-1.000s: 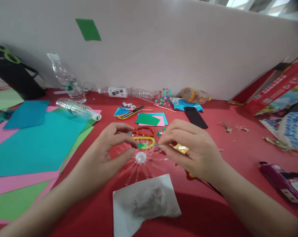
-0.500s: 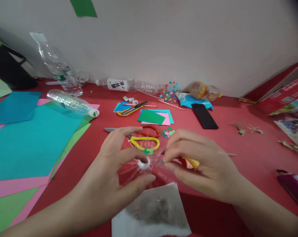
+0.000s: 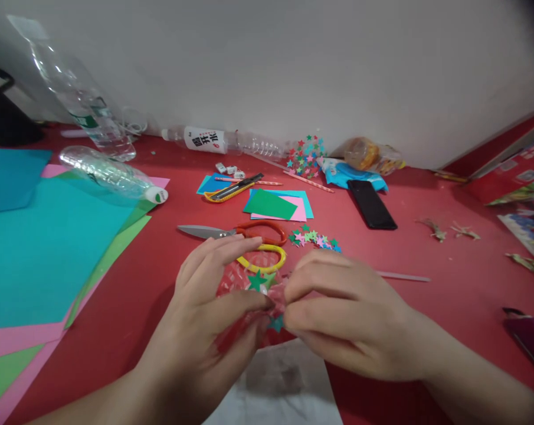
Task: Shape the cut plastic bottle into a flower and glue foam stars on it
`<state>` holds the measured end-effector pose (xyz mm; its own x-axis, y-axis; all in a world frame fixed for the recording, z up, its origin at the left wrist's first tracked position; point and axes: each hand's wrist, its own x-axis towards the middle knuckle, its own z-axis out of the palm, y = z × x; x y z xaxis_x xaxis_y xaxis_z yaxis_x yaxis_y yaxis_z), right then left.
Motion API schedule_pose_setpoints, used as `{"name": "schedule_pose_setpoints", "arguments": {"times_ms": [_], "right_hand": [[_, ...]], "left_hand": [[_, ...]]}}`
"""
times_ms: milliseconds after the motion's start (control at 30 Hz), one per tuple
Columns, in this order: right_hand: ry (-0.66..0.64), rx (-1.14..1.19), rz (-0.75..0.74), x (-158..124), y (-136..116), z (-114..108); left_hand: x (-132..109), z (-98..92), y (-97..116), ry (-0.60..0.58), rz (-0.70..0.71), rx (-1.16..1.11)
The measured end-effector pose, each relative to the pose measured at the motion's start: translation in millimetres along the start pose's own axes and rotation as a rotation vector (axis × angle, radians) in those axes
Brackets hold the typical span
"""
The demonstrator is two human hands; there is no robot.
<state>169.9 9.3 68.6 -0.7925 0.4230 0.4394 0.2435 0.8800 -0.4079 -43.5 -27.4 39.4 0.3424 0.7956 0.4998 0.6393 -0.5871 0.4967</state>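
My left hand [image 3: 218, 313] curls around a clear plastic piece [image 3: 231, 277] cut into strips, thumb and forefinger closed on it. On the strips sit a dark green star [image 3: 257, 281] and a light green star [image 3: 269, 281]. The fingers of my right hand [image 3: 337, 313] are pinched together at the plastic's right side, on a blue star [image 3: 276, 323]. Those fingertips partly hide what lies between them. Just behind the hands are scissors [image 3: 260, 224] with red and yellow handles, plus a pile of small paper stars [image 3: 313, 237].
A white sheet [image 3: 284, 383] lies under my hands. Coloured paper [image 3: 49, 248] covers the left side, with plastic bottles [image 3: 78, 100] behind. Farther back are a cutter [image 3: 233, 189], small cards [image 3: 271, 205] and a phone [image 3: 372, 204]. A red box [image 3: 514, 171] stands at right.
My hands have come together around the plastic, and my left thumb and forefinger have closed on it. The blue star now shows between my hands. The view has shifted, uncovering more scissors and stars.
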Motion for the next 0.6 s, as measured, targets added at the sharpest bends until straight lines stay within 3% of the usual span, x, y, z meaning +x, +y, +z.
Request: {"name": "schedule_pose_setpoints", "arguments": {"times_ms": [300, 600], "right_hand": [[-0.013, -0.022, -0.004, 0.9, 2.1, -1.0], [0.018, 0.055, 0.082, 2.6, -1.3, 0.1]], "left_hand": [[1.7, 0.6, 1.1, -0.014, 0.034, 0.025], [2.2, 1.1, 0.8, 0.001, 0.029, -0.018]]}}
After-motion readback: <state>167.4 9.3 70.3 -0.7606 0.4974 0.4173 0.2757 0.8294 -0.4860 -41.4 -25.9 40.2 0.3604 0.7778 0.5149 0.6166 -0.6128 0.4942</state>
